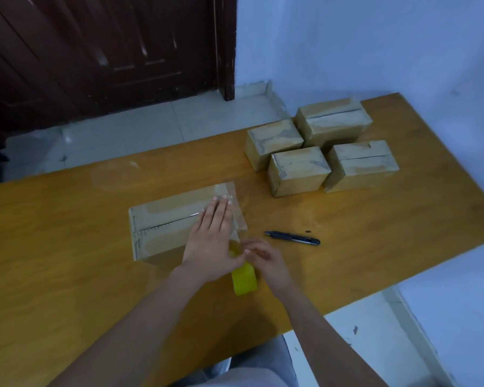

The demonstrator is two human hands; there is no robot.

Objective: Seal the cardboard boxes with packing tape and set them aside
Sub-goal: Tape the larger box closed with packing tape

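**Hands working tape across the box end**

Left hand (pixel 211 233) is lying flat, fingers straight, pressing clear tape onto the right end of the cardboard box (pixel 162 227) sitting mid-tabletop (pixel 67 275). Right hand (pixel 263 256) is curling round the yellow tape roll (pixel 244 279) just beside the box's near corner. Nearby, a black utility knife (pixel 292 237) is lying on the wood. Four more boxes (pixel 319 146) are clustering at the far right.

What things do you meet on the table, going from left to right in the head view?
Cardboard box under the left hand → yellow tape roll → right hand → black utility knife → group of four boxes at the far right.
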